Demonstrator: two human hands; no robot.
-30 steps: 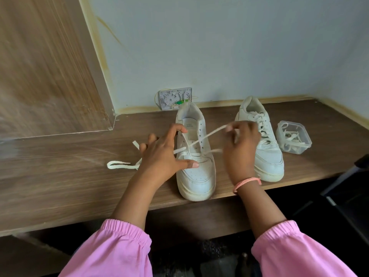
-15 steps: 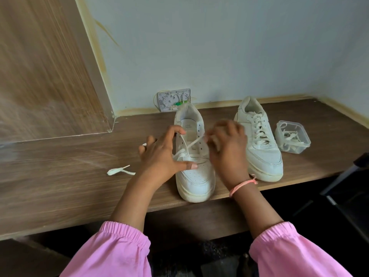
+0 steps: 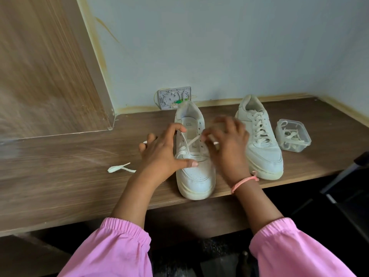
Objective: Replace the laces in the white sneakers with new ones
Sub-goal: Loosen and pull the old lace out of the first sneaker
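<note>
Two hands work at the half-laced white leather sneaker (image 3: 194, 156) on the brown wooden counter (image 3: 60, 176): left hand (image 3: 165, 154) grips its side, right hand (image 3: 227, 144) pinches the flat cream lace (image 3: 192, 141); right of it stand the laced sneaker (image 3: 259, 140) and clear plastic tub (image 3: 292, 134)

Two bare forearms, gathered pink sleeves (image 3: 111, 248) with elastic cuffs, thin pink thread bracelet (image 3: 242, 181) on right wrist
</note>
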